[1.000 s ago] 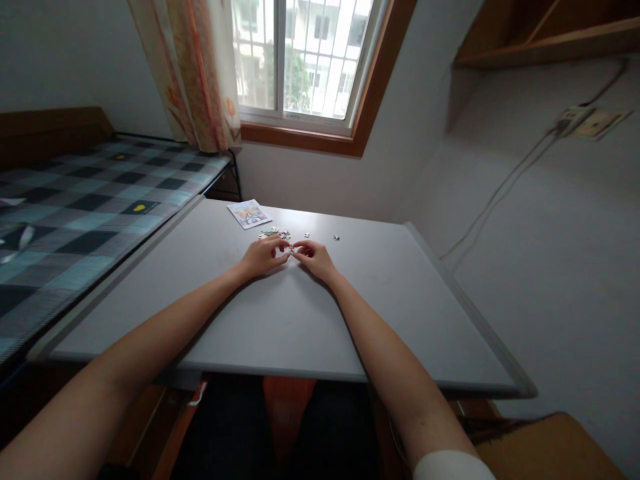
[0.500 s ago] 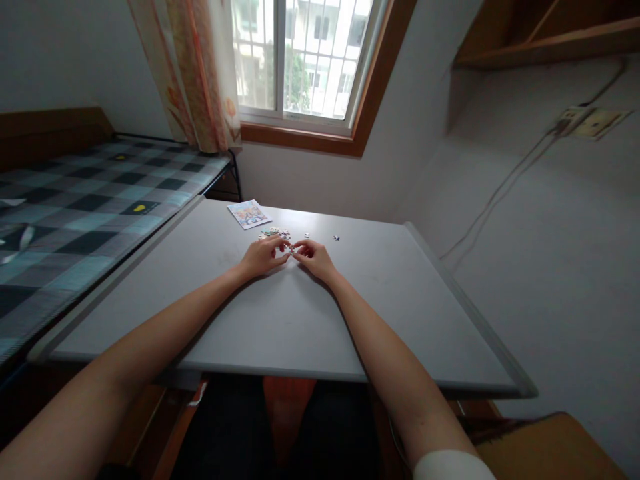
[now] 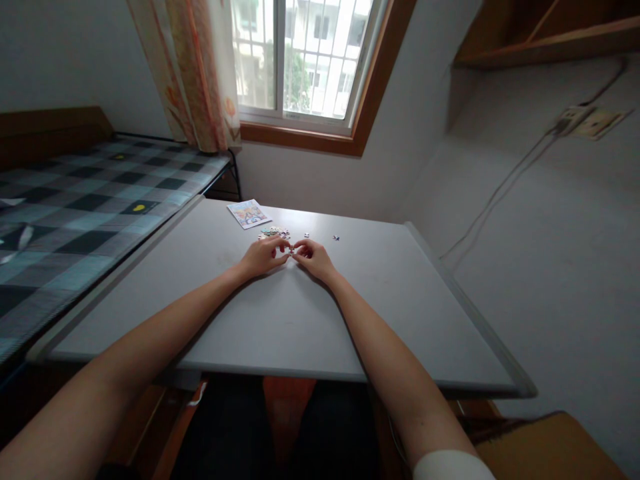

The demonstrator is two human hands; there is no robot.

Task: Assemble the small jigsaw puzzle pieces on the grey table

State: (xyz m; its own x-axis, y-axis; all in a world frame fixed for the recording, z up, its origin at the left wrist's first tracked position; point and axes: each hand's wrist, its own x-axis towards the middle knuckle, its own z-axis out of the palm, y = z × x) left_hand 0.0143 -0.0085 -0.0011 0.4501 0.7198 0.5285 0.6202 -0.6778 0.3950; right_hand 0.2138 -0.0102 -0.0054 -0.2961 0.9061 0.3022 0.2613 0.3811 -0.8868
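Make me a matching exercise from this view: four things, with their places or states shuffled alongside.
1. Right hand
2. Picture card
3. Pile of puzzle pieces
4. Curtain

A. Near the table's far-left corner
B. At the window's left side
C. Just beyond the left hand
D. Pinching a small piece

Pairs: 1-D, 2-A, 3-C, 4-B

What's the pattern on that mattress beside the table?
The mattress has large checks in black, grey and pale blue; head view.
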